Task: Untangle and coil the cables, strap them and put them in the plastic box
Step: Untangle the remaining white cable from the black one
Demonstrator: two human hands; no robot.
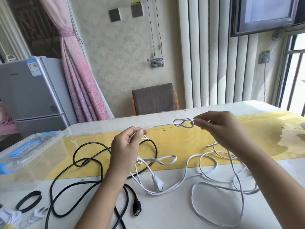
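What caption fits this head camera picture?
Left hand and right hand hold a knotted white cable over the table, box nearby.

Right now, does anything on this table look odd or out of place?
Yes: the white cable has a knot, held above the table between left hand and right hand. The black cable sprawls uncoiled beside it.

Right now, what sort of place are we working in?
Probably a room in a home: a small fridge beside a pink curtain, and a cushioned chair behind the table.
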